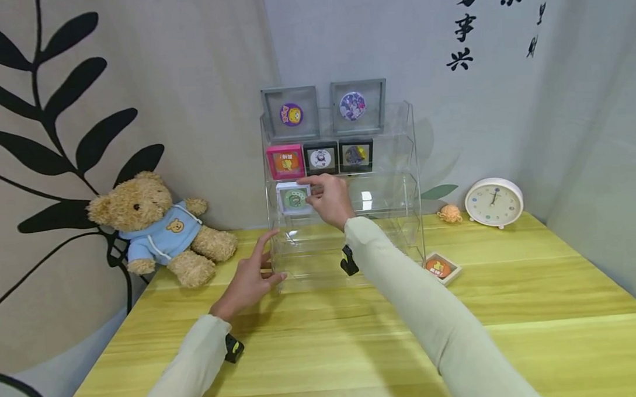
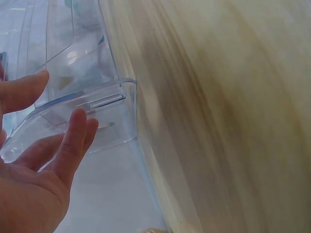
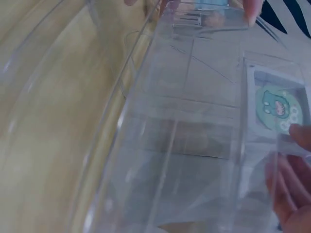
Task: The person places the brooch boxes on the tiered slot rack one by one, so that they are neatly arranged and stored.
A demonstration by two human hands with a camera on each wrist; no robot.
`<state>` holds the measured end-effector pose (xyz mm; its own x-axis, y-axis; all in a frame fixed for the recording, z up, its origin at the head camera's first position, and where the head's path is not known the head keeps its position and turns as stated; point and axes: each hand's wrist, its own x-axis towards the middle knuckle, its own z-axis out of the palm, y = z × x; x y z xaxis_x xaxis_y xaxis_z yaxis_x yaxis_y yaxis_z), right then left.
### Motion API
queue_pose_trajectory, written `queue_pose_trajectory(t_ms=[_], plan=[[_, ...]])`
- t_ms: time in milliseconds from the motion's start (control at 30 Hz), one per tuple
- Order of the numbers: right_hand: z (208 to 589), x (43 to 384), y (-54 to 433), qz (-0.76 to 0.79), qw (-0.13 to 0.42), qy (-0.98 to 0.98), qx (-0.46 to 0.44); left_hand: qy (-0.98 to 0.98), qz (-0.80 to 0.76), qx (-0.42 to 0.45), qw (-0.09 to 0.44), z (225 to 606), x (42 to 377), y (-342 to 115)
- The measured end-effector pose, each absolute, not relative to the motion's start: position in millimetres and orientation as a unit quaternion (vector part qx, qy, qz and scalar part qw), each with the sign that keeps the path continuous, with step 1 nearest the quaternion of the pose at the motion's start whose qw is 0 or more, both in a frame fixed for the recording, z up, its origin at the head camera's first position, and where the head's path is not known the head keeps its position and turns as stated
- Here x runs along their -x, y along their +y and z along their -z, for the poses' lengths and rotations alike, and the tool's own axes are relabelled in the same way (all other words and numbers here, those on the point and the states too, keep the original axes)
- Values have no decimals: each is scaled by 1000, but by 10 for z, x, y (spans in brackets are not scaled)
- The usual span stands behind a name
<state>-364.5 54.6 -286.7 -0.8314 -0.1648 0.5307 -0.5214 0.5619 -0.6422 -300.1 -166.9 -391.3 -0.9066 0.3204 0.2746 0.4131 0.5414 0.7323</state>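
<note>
A clear tiered display stand (image 1: 346, 244) stands on the wooden table. On its third tier from the top, at the left end, is a small white display frame (image 1: 294, 198) holding a round green badge. My right hand (image 1: 331, 199) pinches this frame by its right side, with the index finger along the top edge. In the right wrist view, the thumb (image 3: 300, 136) overlaps the frame's corner. My left hand (image 1: 249, 281) is spread at the stand's left side, fingertips at the clear side panel (image 2: 92, 102).
Two grey frames (image 1: 290, 113) top the stand; a pink frame (image 1: 285, 161) and two black frames (image 1: 320, 158) sit below. A teddy bear (image 1: 163, 227) is at left. On the right are a beige frame (image 1: 449, 268), an orange yarn ball (image 1: 450, 213) and a white clock (image 1: 494, 202).
</note>
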Motion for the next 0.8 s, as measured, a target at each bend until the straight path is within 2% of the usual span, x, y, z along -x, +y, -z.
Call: queue_pose_trajectory(t_ms=[233,433,633,800], plan=[[2773,3501,758,-283,239,-893,-256,-875,431,212,59,3905,2998,-1674],[2729,3200,1222,-223,264,-892,-292,-872,439,209,55,3928,2986,-1641],[2810,2837,1818,-173,248,-897,-321,-872,436,219,50,3945,2990,-1634],[2946,2692,2233,-147,235,-903,-328,-873,432,219,63,3926,3012,-1677]])
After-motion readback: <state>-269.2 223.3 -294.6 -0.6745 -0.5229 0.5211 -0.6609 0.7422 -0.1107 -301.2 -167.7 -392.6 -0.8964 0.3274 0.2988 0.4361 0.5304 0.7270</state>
